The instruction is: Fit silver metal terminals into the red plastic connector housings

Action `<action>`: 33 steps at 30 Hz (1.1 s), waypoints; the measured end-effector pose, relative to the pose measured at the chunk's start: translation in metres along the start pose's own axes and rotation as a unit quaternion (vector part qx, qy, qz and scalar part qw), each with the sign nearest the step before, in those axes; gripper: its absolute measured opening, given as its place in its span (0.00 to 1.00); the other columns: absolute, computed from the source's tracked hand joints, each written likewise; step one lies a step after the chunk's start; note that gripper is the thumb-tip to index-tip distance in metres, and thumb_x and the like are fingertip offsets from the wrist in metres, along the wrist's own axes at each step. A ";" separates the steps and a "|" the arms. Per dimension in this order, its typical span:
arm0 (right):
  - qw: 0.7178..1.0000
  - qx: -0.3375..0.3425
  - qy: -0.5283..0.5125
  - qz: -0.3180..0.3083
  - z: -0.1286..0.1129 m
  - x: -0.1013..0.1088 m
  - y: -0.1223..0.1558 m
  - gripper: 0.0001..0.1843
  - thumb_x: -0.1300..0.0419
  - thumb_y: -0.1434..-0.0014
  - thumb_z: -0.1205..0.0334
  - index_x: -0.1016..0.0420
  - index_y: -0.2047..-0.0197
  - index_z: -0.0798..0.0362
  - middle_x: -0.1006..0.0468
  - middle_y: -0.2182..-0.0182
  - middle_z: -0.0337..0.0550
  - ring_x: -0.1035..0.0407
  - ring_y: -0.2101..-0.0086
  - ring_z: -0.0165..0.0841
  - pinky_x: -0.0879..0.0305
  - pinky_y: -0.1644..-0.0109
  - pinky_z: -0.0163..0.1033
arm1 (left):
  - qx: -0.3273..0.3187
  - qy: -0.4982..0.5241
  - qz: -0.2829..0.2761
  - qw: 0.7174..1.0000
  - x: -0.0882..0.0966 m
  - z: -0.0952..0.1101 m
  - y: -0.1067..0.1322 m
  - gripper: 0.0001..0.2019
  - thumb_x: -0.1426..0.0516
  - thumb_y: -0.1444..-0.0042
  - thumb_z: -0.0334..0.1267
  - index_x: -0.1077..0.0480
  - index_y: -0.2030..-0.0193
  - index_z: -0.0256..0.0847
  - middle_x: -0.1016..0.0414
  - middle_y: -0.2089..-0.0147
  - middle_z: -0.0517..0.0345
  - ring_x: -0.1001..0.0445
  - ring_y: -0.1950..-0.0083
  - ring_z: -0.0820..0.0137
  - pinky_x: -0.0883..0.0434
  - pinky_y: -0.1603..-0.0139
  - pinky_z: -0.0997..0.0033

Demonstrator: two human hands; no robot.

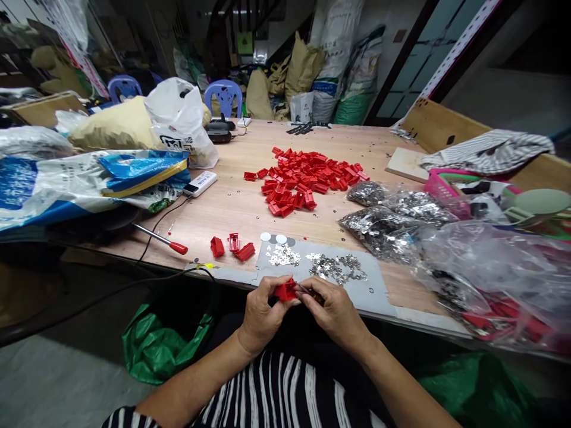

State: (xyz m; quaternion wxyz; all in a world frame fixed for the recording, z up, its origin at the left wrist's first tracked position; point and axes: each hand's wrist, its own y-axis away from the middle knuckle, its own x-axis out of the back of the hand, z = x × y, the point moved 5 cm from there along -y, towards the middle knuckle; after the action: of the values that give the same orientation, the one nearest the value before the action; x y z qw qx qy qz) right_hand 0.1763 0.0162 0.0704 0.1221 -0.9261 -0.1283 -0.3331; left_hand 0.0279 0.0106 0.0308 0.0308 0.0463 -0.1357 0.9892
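A small red plastic housing (pixel 286 290) is pinched between the thumb and fingers of my left hand (pixel 263 309), just off the table's front edge. My right hand (pixel 334 306) is closed around a thin dark tool (pixel 305 289), whose tip meets the red housing; its exact kind is hard to make out. Beyond my hands, a grey mat (pixel 375 288) bears a heap of small metal pieces (pixel 336 268) and a brighter heap of flat silver pieces (pixel 282 255). Three loose red housings (pixel 244 252) lie left of the mat.
A large pile of red housings (pixel 307 175) covers the table's middle. Clear bags of metal parts (pixel 379 226) and a pink basket (pixel 446 190) stand right. Plastic sacks (pixel 89 184), a white power strip (pixel 200 184) and a red-tipped lever (pixel 176 246) are left.
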 end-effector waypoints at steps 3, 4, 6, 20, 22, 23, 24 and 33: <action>0.999 -0.013 -0.049 -0.006 0.004 0.000 0.001 0.10 0.47 0.37 0.59 0.26 0.64 0.50 0.23 0.67 0.42 0.30 0.67 0.34 0.36 0.62 0.37 | -0.016 -0.012 0.000 1.000 0.000 -0.002 0.001 0.18 0.36 0.49 0.35 0.31 0.51 0.45 0.22 0.52 0.53 0.23 0.52 0.64 0.27 0.50 0.65; 0.998 -0.021 -0.067 -0.004 0.007 0.001 0.001 0.10 0.47 0.37 0.58 0.26 0.62 0.50 0.23 0.67 0.42 0.30 0.67 0.33 0.36 0.62 0.36 | -0.023 -0.019 0.000 1.000 0.000 -0.002 0.001 0.18 0.37 0.49 0.36 0.32 0.51 0.45 0.22 0.52 0.54 0.23 0.53 0.65 0.26 0.51 0.66; 0.995 -0.045 -0.089 0.008 0.016 0.003 0.002 0.10 0.45 0.38 0.56 0.26 0.60 0.50 0.24 0.67 0.41 0.32 0.68 0.32 0.37 0.63 0.36 | -0.033 -0.033 0.001 0.999 0.001 -0.001 0.002 0.18 0.37 0.48 0.36 0.32 0.50 0.44 0.22 0.52 0.54 0.22 0.53 0.66 0.26 0.52 0.66; 0.988 -0.075 -0.134 -0.023 0.030 -0.017 -0.004 0.09 0.43 0.41 0.57 0.38 0.68 0.51 0.36 0.72 0.35 0.41 0.69 0.29 0.42 0.65 0.34 | -0.134 -0.110 -0.019 0.985 -0.005 0.014 0.001 0.16 0.38 0.47 0.33 0.30 0.51 0.45 0.20 0.53 0.56 0.23 0.48 0.64 0.31 0.40 0.60; 0.987 -0.080 -0.139 -0.023 0.030 -0.018 -0.005 0.10 0.43 0.41 0.56 0.39 0.68 0.51 0.37 0.72 0.34 0.42 0.70 0.29 0.42 0.65 0.34 | -0.119 -0.107 -0.014 0.987 -0.004 0.011 0.001 0.16 0.37 0.48 0.33 0.30 0.51 0.44 0.21 0.53 0.55 0.23 0.49 0.64 0.29 0.44 0.63; 0.986 -0.083 -0.144 -0.023 0.030 -0.018 -0.005 0.10 0.43 0.41 0.55 0.39 0.68 0.51 0.37 0.72 0.35 0.42 0.70 0.29 0.42 0.65 0.34 | -0.109 -0.104 -0.010 0.989 -0.004 0.010 0.000 0.16 0.37 0.48 0.33 0.29 0.51 0.44 0.21 0.53 0.55 0.23 0.50 0.65 0.28 0.45 0.65; 0.985 -0.086 -0.151 -0.025 0.031 -0.018 -0.006 0.11 0.43 0.41 0.54 0.39 0.68 0.51 0.36 0.72 0.35 0.42 0.70 0.29 0.42 0.65 0.35 | -0.101 -0.100 -0.007 0.990 -0.003 0.009 -0.001 0.17 0.37 0.48 0.33 0.29 0.51 0.44 0.21 0.53 0.54 0.23 0.51 0.65 0.27 0.47 0.67; 0.942 -0.134 -0.300 -0.073 0.033 -0.022 -0.005 0.18 0.38 0.46 0.48 0.38 0.67 0.51 0.37 0.73 0.34 0.42 0.71 0.28 0.44 0.69 0.33 | -0.091 -0.051 -0.023 0.994 -0.003 0.011 -0.001 0.17 0.36 0.51 0.31 0.29 0.52 0.44 0.21 0.54 0.55 0.22 0.52 0.67 0.27 0.49 0.69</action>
State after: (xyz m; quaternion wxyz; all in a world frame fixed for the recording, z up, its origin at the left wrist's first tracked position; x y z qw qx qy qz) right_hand 0.1774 0.0282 0.0318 -0.0721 -0.9790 -0.1804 -0.0619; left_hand 0.0319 0.0080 0.0415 0.0503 0.0971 -0.2254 0.9681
